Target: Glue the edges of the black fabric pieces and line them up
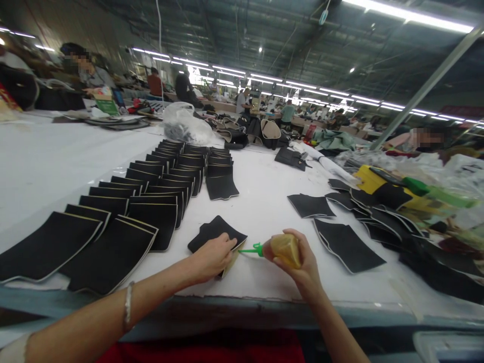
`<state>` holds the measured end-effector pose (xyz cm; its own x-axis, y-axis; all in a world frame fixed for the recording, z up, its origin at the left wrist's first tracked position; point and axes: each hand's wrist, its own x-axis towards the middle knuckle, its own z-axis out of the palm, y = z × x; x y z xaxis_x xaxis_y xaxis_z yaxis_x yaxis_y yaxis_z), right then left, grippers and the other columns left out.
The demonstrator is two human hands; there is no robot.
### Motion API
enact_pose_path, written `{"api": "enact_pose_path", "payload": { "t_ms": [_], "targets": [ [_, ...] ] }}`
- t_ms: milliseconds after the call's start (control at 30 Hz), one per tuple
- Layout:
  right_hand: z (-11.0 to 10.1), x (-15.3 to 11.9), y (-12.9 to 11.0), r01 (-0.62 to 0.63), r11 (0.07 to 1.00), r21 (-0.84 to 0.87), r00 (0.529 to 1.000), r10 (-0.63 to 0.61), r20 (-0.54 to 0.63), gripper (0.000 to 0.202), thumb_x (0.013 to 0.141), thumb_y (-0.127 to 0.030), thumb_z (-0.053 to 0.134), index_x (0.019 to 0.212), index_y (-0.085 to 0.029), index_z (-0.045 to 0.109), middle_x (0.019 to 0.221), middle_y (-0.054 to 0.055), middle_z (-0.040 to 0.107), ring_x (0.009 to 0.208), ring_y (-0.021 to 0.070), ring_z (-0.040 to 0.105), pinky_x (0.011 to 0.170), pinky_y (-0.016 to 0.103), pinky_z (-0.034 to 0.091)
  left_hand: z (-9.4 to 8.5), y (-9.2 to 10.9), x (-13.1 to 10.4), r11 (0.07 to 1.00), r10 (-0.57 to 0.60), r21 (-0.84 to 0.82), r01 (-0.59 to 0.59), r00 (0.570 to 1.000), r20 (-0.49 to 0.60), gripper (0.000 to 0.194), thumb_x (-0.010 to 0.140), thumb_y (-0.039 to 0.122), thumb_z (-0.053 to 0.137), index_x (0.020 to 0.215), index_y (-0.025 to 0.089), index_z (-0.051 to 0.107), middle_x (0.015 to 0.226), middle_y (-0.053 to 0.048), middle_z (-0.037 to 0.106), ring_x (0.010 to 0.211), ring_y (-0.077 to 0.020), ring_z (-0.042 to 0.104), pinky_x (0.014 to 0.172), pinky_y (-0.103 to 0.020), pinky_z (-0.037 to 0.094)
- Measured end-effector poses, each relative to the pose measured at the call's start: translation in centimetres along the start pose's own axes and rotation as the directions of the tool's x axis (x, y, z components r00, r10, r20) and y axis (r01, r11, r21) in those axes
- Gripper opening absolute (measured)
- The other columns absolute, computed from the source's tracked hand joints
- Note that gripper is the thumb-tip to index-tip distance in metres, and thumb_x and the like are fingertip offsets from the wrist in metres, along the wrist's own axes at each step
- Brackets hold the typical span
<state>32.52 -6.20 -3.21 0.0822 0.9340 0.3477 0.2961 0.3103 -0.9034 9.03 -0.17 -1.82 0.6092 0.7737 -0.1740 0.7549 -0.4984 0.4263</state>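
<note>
A black panel [212,233] lies near the table's front edge, and my left hand [214,258] pinches its right side, where a tan edge shows below the fingers. My right hand [302,262] is wrapped round a squeeze bottle [286,250] of yellowish-brown liquid, tipped on its side. The bottle's green nozzle [251,250] points left, its tip at the panel's edge by my left fingertips. Rows of overlapping black panels [153,219] with pale edges stand to the left.
Loose black panels [350,244] lie at the right, beside a yellow container [372,184] and plastic bags. A clear plastic bag [185,123] and dark bag parts [260,132] are at the back. Several people sit or stand farther off. The white table [260,186] ends close in front.
</note>
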Motion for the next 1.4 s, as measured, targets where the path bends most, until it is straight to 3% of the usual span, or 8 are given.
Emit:
{"api": "enact_pose_path", "payload": {
  "t_ms": [200,567,733,800,967,1133,1267,1400],
  "targets": [
    [0.2,-0.4,-0.1,-0.003,0.997,0.076,0.995,-0.005,0.103,0.061,0.069,-0.041,0.08,0.119,-0.024,0.049,0.109,0.006,0.06,0.096,0.0273,0.059,0.084,0.036,0.047,-0.1,0.0,0.0,1.0,0.008,0.009,-0.008,1.0,-0.002,0.039,0.09,0.02,0.029,0.118,0.016,0.055,0.096,-0.008,0.053,0.083,-0.0198,0.059,0.076,-0.031,0.044],
    [0.4,0.7,0.8,0.143,0.982,-0.126,0.981,-0.157,-0.112,0.056,0.074,-0.036,0.078,0.121,-0.026,0.049,0.11,0.004,0.058,0.097,0.0242,0.056,0.084,0.034,0.047,0.2,-0.3,0.2,0.999,0.012,-0.05,-0.012,1.0,0.003,0.045,0.09,0.021,0.028,0.128,0.015,0.051,0.097,-0.009,0.054,0.086,-0.0202,0.057,0.081,-0.032,0.045],
    [1.0,-0.4,0.4,-0.056,0.991,0.121,0.995,0.065,-0.077,0.056,0.069,-0.037,0.082,0.116,-0.023,0.055,0.097,0.002,0.061,0.083,0.0205,0.057,0.075,0.031,0.049,0.1,-0.4,0.2,0.995,0.017,-0.094,-0.018,1.0,-0.01,0.046,0.089,0.023,0.029,0.128,0.014,0.053,0.095,-0.009,0.054,0.086,-0.0205,0.057,0.082,-0.033,0.045],
    [1.1,-0.6,0.5,-0.215,0.885,0.412,0.967,0.252,-0.038,0.052,0.07,-0.038,0.081,0.114,-0.022,0.057,0.095,0.002,0.063,0.083,0.0205,0.059,0.07,0.03,0.052,0.2,-0.6,0.2,0.988,0.005,-0.155,-0.007,1.0,-0.018,0.047,0.088,0.024,0.032,0.129,0.015,0.053,0.096,-0.008,0.055,0.084,-0.0191,0.058,0.082,-0.031,0.045],
    [-0.6,-0.7,1.6,-0.305,0.293,0.906,0.822,0.561,0.096,0.046,0.069,-0.033,0.083,0.107,-0.016,0.063,0.107,0.007,0.066,0.097,0.0233,0.063,0.074,0.031,0.058,0.3,-1.2,-0.1,0.936,-0.097,-0.345,0.07,0.994,-0.059,0.045,0.085,0.028,0.039,0.126,0.018,0.055,0.096,-0.004,0.058,0.067,-0.0129,0.058,0.068,-0.026,0.047],
    [-3.0,-0.6,2.9,-0.174,0.016,0.985,0.884,0.444,0.149,0.068,0.07,-0.036,0.083,0.127,-0.014,0.053,0.108,0.01,0.063,0.092,0.0189,0.064,0.08,0.029,0.057,-0.6,-3.4,0.1,0.925,-0.38,-0.151,0.349,0.842,-0.384,0.047,0.077,0.034,0.057,0.122,0.02,0.054,0.115,-0.009,0.053,0.097,-0.0221,0.057,0.082,-0.032,0.043],
    [-4.4,0.0,3.2,-0.102,-0.055,0.993,0.927,0.357,0.115,0.081,0.063,-0.034,0.086,0.131,-0.016,0.047,0.103,0.007,0.061,0.086,0.0183,0.063,0.081,0.033,0.057,-1.7,-5.7,1.0,0.805,-0.542,-0.385,0.451,0.823,-0.168,0.026,0.063,0.026,0.069,0.086,0.017,0.06,0.077,-0.002,0.058,0.071,-0.0175,0.057,0.06,-0.026,0.04],
    [-5.4,0.6,3.1,-0.062,-0.116,0.991,0.938,0.332,0.097,0.078,0.059,-0.025,0.085,0.127,-0.017,0.049,0.098,0.004,0.059,0.08,0.0167,0.061,0.079,0.033,0.057,-2.8,-6.5,2.0,0.508,-0.505,-0.766,0.395,0.856,0.107,0.026,0.066,0.031,0.069,0.06,0.018,0.047,0.044,0.008,0.035,0.04,-0.0064,0.034,0.038,-0.017,0.017]
  ]
}}
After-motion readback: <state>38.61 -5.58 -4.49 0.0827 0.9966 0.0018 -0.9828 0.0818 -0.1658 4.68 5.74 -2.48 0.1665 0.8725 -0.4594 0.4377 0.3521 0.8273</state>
